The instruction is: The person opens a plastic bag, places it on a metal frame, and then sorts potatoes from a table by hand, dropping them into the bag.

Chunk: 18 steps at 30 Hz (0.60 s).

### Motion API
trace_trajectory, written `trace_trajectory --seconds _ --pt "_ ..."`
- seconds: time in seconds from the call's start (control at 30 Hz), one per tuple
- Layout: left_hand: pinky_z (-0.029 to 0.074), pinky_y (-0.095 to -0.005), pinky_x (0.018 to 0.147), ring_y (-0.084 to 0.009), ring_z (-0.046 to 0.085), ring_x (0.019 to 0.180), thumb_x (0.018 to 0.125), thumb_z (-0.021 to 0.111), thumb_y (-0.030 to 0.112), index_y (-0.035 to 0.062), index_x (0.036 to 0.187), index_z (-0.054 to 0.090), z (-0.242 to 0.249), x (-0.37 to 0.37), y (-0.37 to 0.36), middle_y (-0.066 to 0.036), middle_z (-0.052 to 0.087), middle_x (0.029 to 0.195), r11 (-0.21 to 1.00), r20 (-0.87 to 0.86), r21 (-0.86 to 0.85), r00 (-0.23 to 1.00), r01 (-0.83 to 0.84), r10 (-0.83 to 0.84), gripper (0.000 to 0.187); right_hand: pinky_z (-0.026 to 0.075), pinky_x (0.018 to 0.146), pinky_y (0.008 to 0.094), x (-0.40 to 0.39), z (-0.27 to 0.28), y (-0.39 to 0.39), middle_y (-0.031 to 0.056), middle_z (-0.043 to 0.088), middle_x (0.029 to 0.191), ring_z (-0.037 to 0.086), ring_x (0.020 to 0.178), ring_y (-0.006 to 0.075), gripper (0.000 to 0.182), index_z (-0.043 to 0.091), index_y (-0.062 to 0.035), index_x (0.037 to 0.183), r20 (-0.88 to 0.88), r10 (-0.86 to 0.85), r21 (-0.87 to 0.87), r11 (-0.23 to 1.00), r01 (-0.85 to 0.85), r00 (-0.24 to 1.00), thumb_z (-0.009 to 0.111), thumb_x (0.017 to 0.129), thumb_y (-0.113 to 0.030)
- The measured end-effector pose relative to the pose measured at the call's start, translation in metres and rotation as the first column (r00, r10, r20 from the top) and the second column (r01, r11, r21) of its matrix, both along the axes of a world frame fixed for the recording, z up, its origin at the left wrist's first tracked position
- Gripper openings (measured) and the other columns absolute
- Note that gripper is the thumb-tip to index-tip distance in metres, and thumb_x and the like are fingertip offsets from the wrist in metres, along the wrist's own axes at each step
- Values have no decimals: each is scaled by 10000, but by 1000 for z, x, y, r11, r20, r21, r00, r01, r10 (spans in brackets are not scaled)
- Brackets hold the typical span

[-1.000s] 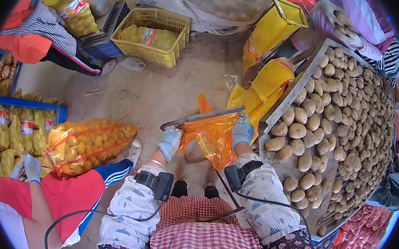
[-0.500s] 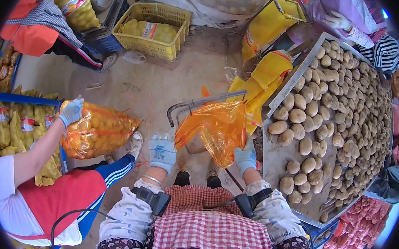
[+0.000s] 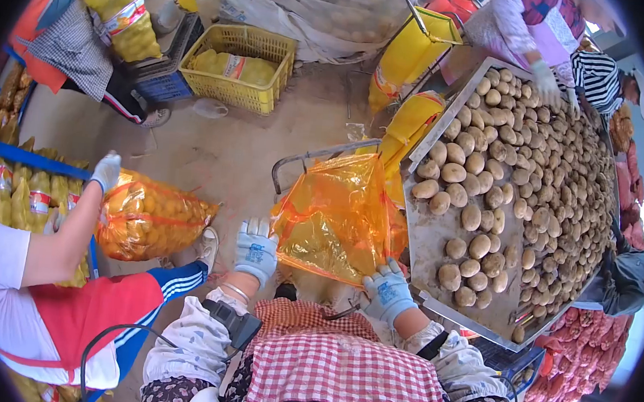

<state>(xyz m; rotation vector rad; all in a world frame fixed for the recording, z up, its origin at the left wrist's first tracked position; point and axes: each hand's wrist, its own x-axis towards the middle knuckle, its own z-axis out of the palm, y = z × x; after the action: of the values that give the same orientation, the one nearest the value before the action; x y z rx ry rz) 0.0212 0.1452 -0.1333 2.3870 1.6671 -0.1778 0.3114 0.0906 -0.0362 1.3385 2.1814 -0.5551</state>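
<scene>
An orange mesh bag (image 3: 328, 220) is spread in front of me, its top edge over a bent metal frame (image 3: 318, 157). My left hand (image 3: 255, 255), in a pale blue and white glove, is closed at the bag's left edge, though its fingertips are partly hidden. With the same kind of glove, my right hand (image 3: 390, 293) grips the bag's near right corner. Between the two hands the near edge is drawn taut. A hooked metal rod (image 3: 343, 311) shows just in front of my checked apron (image 3: 346, 369).
Potatoes cover a metal sorting table (image 3: 440, 237) on my right. To my left, a person holds a filled orange bag (image 3: 150, 218). A yellow crate (image 3: 270, 95) stands ahead, beside another person with a yellow sack (image 3: 128, 16). Yellow bags (image 3: 411, 125) hang near the table.
The orange bag has been spread wider and its near edge pulled tight. My right hand has moved slightly nearer to me. At the table's far side, a person's gloved hands have reached over the potatoes.
</scene>
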Motion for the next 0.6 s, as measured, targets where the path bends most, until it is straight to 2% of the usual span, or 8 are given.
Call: trace_trajectory --seconds 0.03,0.13,0.27,0.33,0.37,0.43,0.47,0.6 --pt "234 -509 1088 -345 403 1263 838 534 279 97 1024 675 2 1 -12 -156 501 1301 985 -4 168 1000 29 -29 295 234 1108 465 -1 8 -1 125 661 997 533 1109 315 321 679 -79 948 -48 -59 17 998 59 997 547 822 -343" --pt "112 -497 1145 -370 241 1373 838 541 381 74 960 687 27 12 -45 -179 360 1441 979 141 196 986 60 -89 362 224 1107 473 18 -9 -3 119 649 1024 527 1104 305 369 674 -81 988 28 -91 52 995 89 995 549 826 -388" --pt "173 -537 1111 -365 378 1285 799 579 431 43 982 674 67 60 -67 -182 473 1341 943 189 69 924 325 -332 439 219 1092 502 31 -22 -25 125 619 1099 471 1171 301 413 660 -69 1023 -46 -17 235 972 28 999 526 847 -417" --pt "197 -496 1112 -310 470 1224 810 550 507 34 1134 618 81 95 -64 -189 516 1294 757 127 -522 913 394 -387 577 223 1089 498 33 -21 -33 127 617 1101 467 1175 302 421 657 -62 1024 -45 -2 202 979 11 999 524 847 -421" --pt "197 -496 1112 -310 470 1224 810 550 507 34 1134 618 76 104 -69 -189 516 1294 763 125 -516 916 388 -381 577 227 1086 493 33 -21 -34 129 614 1104 463 1178 303 430 655 -56 1026 -46 15 169 986 -7 999 522 847 -424" --pt "210 -467 1111 -282 536 1151 836 503 543 42 1235 554 54 120 -86 -187 585 1192 920 251 -381 968 98 1 642 251 1064 483 39 -22 -37 124 615 1097 472 1164 298 422 642 -56 1043 -57 60 174 983 -49 997 526 845 -411" --pt "201 -475 1113 -308 536 1147 848 467 573 67 1275 528 46 125 -97 -174 616 1136 974 300 -212 954 74 -7 664 275 1041 472 42 -23 -38 120 615 1090 480 1150 293 417 629 -56 1061 -68 96 173 981 -83 993 531 842 -397" --pt "199 -461 1119 -290 569 1088 833 525 533 119 1271 537 32 135 -114 -143 646 1057 992 185 -77 979 98 -83 603 357 950 437 41 -19 -34 95 620 1055 514 1091 266 352 612 -74 1053 -71 169 67 984 -165 983 561 816 -329"
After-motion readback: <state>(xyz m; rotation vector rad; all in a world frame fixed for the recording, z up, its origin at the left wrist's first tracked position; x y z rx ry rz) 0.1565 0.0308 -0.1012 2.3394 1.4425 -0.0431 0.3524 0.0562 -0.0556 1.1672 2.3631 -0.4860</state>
